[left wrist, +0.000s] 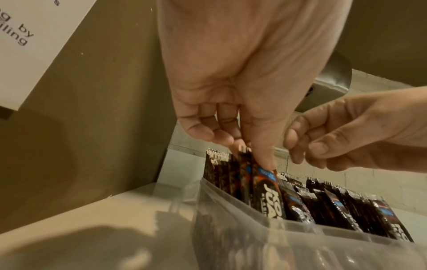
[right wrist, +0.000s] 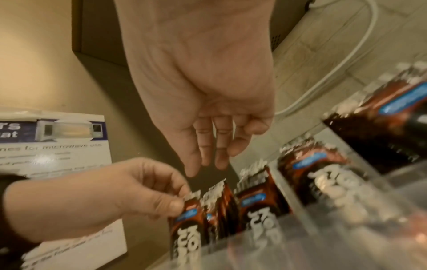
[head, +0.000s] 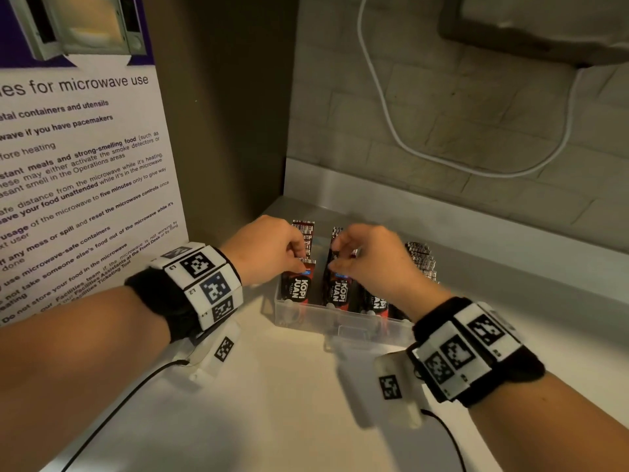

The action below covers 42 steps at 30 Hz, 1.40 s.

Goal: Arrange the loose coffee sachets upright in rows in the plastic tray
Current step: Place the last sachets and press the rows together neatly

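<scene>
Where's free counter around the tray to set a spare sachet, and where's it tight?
Free: the pale counter in front of the plastic tray, between the two forearms, and the steel strip behind the tray along the tiled wall. Tight: inside the tray, where the left hand pinches a sachet and the right hand hovers over the rows.
</scene>
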{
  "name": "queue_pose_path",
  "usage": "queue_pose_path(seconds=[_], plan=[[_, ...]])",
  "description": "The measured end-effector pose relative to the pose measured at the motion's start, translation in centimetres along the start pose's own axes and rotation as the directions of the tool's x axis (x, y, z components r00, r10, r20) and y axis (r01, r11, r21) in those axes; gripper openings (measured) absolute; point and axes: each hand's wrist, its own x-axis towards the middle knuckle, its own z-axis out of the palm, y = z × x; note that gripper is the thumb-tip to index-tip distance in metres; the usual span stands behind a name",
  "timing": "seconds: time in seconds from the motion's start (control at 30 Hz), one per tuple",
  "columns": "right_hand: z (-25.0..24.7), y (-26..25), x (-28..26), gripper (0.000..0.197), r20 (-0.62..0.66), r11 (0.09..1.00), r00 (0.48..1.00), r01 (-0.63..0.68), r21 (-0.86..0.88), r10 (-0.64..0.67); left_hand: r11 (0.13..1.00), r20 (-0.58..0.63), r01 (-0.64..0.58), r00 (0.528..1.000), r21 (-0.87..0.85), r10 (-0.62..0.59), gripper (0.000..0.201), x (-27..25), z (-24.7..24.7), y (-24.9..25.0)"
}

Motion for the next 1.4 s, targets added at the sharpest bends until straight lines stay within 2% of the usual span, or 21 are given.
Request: queue_pose_path(seconds=[0.1,0.23,0.37,0.43,0.5,0.57,0.6,0.67,0.7,0.77,0.87,0.93,1.03,1.13,1.4], plan=[[2.1,-1.1,0.5,0.033,0.072,0.999,0.996,0.048,0.004,-0.048,1.0,0.006,0.014,1.0,0.006,-0.014,0.023,0.0,0.0,0.1],[4.0,-1.2,1.4,0.029,0.039,1.0,0.999,0.03,-0.008,-0.03,1.0,-0.005,0.027,1.0,-0.013,-0.027,0.028,-0.2,-0.6,-0.3],[5.0,-1.2,1.5,0.03,-0.016,0.999,0.999,-0.034,-0.006,0.034,0.994,-0.075,0.107,0.991,0.006,-0.107,0.055,-0.3,-0.6,-0.7],[5.2,-1.4,1.2,0.039,-0.029,0.997,0.997,-0.077,0.017,0.078,0.98,-0.028,0.196,0.98,-0.04,-0.197,0.074,-0.4,0.0,-1.0],[5.2,-1.8,0.9,0.046,0.013,0.991,0.992,-0.129,0.041,0.128,0.932,0.096,0.316,0.948,-0.179,-0.303,0.085,-0.4,0.6,-1.0],[5.6,-2.1,0.9,0.044,0.086,0.984,0.984,-0.164,0.066,0.158,0.831,0.215,0.426,0.904,-0.359,-0.37,0.076,-0.7,1.1,-0.8],[5.7,-2.4,1.0,0.041,0.127,0.98,0.978,-0.179,0.087,0.168,0.75,0.263,0.465,0.885,-0.47,-0.384,0.059,-0.9,1.3,-0.5],[6.3,-2.6,1.2,0.035,0.216,0.96,0.956,-0.234,0.153,0.198,0.566,0.34,0.512,0.857,-0.647,-0.387,0.013,-1.2,1.9,0.1],[6.5,-2.7,1.3,0.033,0.255,0.945,0.943,-0.267,0.188,0.215,0.479,0.359,0.521,0.847,-0.707,-0.392,0.01,-1.2,2.3,0.2],[7.0,-2.8,1.7,0.038,0.301,0.911,0.919,-0.333,0.243,0.255,0.325,0.389,0.524,0.831,-0.787,-0.397,0.017,-0.9,3.4,0.0],[7.1,-2.9,2.1,0.056,0.327,0.868,0.895,-0.401,0.295,0.303,0.204,0.408,0.502,0.834,-0.84,-0.372,0.041,-0.7,4.3,0.0],[6.8,-3.1,2.0,0.054,0.301,0.868,0.902,-0.397,0.299,0.309,0.2,0.411,0.495,0.843,-0.846,-0.348,0.054,-0.5,4.4,0.1],[6.9,-3.0,1.8,0.067,0.263,0.879,0.924,-0.356,0.318,0.279,0.2,0.416,0.494,0.847,-0.846,-0.332,0.067,-0.2,4.4,-0.2],[7.0,-3.0,1.8,0.07,0.266,0.889,0.925,-0.348,0.299,0.272,0.218,0.422,0.506,0.842,-0.834,-0.337,0.068,0.0,4.5,-0.4],[6.7,-3.3,1.8,0.055,0.29,0.892,0.91,-0.371,0.258,0.295,0.297,0.421,0.521,0.84,-0.8,-0.341,0.07,0.2,4.4,-0.5]])
